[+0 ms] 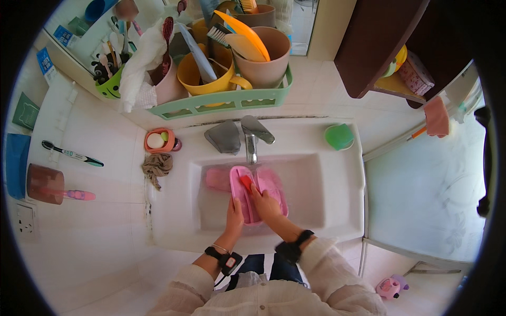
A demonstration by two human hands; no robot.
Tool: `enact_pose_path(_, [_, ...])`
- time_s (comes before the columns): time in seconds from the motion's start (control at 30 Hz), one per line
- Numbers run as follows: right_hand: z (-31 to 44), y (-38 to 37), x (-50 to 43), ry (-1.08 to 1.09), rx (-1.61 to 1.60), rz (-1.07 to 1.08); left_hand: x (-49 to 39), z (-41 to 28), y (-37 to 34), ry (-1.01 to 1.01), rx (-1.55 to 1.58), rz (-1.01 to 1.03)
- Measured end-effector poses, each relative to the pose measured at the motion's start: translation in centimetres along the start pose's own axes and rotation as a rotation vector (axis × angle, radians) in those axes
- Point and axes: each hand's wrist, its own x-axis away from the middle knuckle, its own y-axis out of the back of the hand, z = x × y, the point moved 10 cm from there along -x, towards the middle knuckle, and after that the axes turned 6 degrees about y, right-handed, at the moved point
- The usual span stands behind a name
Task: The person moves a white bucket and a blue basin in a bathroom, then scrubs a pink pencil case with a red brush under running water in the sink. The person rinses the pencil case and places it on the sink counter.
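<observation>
In the water of a white washbasin (340, 209) I have a pink plastic piece (249, 209) with rounded ends, a raised rim and a lengthwise rib. My left hand (235, 217) grips its left edge, thumb on top. My right hand (267, 207) is closed around a small red tool (246, 182), perhaps a brush, whose end rests against the inner face of the pink piece. Another pink plastic part (270, 179) lies just right of it, partly under my right hand. A smaller pink part (218, 179) sits underwater to the left.
A chrome faucet (251, 146) overhangs the basin's back, beside a grey angular object (224, 137). On the rim are an orange soap dish (159, 140), a brown cloth (157, 168) and a green cup-like item (339, 137). Behind, a green rack (221, 103) holds cups and brushes.
</observation>
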Motion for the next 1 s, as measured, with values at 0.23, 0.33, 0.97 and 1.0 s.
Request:
enact_pose_path(0.23, [-0.2,2.0,0.8,0.035,0.026,-0.055,0.7,-1.4,-0.4,-0.044,-0.130,-0.056])
enact_pose_path(0.33, [0.7,2.1,-1.5,0.043,0.010,-0.126,1.0,-0.8,-0.8,-0.012,-0.148,-0.007])
enact_pose_path(0.97, [-8.1,-5.5,1.4,-0.231,0.117,0.169,-0.8,12.4,4.5,0.303,0.456,-0.412])
enact_pose_path(1.0, [-8.0,-5.4,1.2,-0.254,0.117,0.146,-0.5,14.0,2.9,0.440,0.501,-0.310])
